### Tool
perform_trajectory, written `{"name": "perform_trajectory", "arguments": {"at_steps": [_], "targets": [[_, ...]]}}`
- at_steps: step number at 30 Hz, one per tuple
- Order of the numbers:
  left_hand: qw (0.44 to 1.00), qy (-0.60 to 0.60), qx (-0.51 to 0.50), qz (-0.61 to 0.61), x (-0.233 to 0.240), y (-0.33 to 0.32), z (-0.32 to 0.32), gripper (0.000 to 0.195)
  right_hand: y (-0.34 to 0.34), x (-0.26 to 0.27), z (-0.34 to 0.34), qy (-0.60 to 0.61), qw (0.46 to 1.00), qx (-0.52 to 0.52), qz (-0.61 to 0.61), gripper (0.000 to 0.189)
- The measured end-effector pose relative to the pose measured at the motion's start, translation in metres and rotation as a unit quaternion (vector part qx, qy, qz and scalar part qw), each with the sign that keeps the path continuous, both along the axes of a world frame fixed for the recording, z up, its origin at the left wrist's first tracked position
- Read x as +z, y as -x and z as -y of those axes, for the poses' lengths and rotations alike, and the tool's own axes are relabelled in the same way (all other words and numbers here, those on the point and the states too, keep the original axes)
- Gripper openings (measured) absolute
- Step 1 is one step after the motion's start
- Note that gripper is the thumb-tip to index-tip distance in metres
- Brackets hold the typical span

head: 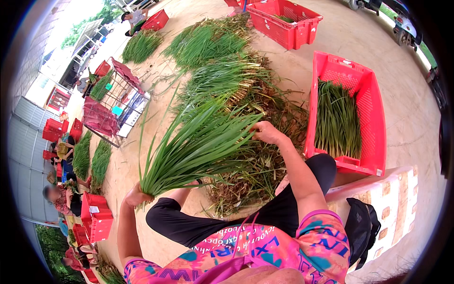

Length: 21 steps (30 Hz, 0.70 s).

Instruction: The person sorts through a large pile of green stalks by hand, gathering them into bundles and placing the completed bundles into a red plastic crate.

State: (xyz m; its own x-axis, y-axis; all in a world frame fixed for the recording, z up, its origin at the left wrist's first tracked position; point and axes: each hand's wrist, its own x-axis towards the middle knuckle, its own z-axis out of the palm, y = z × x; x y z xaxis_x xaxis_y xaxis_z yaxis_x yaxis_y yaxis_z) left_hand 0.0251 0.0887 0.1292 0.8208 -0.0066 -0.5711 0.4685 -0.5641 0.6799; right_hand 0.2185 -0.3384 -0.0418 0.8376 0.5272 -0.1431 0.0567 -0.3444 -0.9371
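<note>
My left hand (137,196) grips a bunch of long green leaves, apparently garlic chives (198,145), near its base. The leaves fan out up and to the right. At their tips, my right hand (269,132) has its fingertips drawn together on a leaf end; the exact pinch is small in view. Beneath the bunch and the right forearm lies a heap of dry brown leaf litter (244,181). Just beyond, more chives (216,78) lie piled on the ground with their pale cut ends facing right.
At right, a red plastic crate (377,117) holds upright chives (337,120). Another red crate (276,32) stands farther off. A black bag (360,227) rests by a white slatted surface (393,209). Left are a metal-framed cart (120,96) and several people among crates.
</note>
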Motion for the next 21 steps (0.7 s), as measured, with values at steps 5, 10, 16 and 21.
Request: {"name": "perform_trajectory", "arguments": {"at_steps": [5, 10, 16, 21], "targets": [[1.0, -0.005, 0.006, 0.001, 0.001, 0.003, -0.002, 0.032, 0.0, 0.006, 0.004, -0.031, 0.998, -0.013, -0.055, 0.025], [1.0, -0.012, 0.013, -0.01, 0.003, 0.002, 0.001, 0.032, 0.003, 0.007, 0.0, 0.025, 0.997, -0.064, -0.016, 0.023], [1.0, -0.016, 0.005, -0.003, 0.006, 0.003, 0.005, 0.032, -0.007, 0.005, 0.017, -0.115, 0.95, -0.244, -0.157, 0.015], [1.0, -0.021, 0.001, -0.005, 0.007, 0.003, 0.004, 0.033, -0.006, -0.007, 0.012, -0.111, 0.971, -0.21, -0.014, 0.02]]}}
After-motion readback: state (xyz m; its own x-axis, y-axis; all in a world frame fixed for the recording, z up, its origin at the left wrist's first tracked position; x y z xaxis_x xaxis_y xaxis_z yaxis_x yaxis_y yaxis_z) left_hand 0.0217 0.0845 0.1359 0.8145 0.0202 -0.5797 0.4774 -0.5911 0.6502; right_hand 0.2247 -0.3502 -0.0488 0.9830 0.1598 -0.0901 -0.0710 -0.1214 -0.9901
